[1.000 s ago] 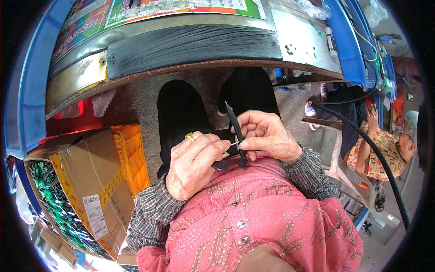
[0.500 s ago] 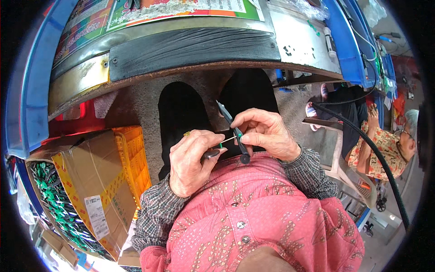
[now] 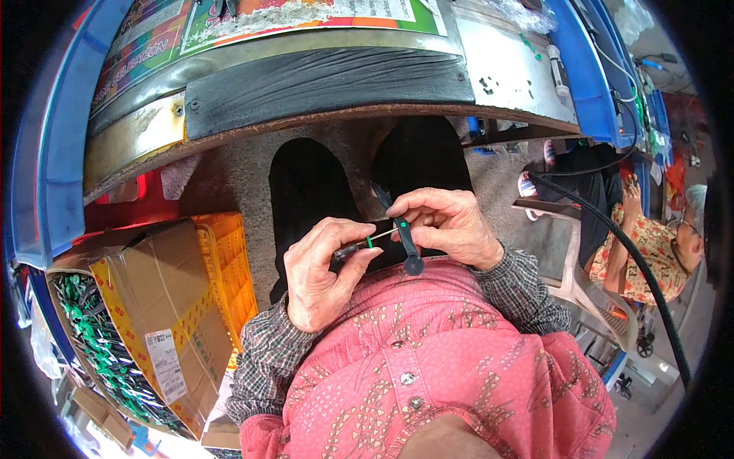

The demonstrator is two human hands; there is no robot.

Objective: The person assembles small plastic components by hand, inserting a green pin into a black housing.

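1. My left hand (image 3: 321,271) is curled shut around a small screwdriver with a dark handle, green collar and thin metal shaft (image 3: 365,243), its tip pointing right.
2. My right hand (image 3: 447,226) pinches a slim dark blue tool with a round end (image 3: 405,237), held nearly upright in front of my chest.
3. The screwdriver shaft meets the dark blue tool just below my right fingertips; the two hands sit close together above my pink patterned shirt (image 3: 428,359).
4. Beyond them curves a workbench with a black rubber edge strip (image 3: 321,84).
5. To my left stand a cardboard box (image 3: 164,306) and an orange plastic crate (image 3: 229,268).
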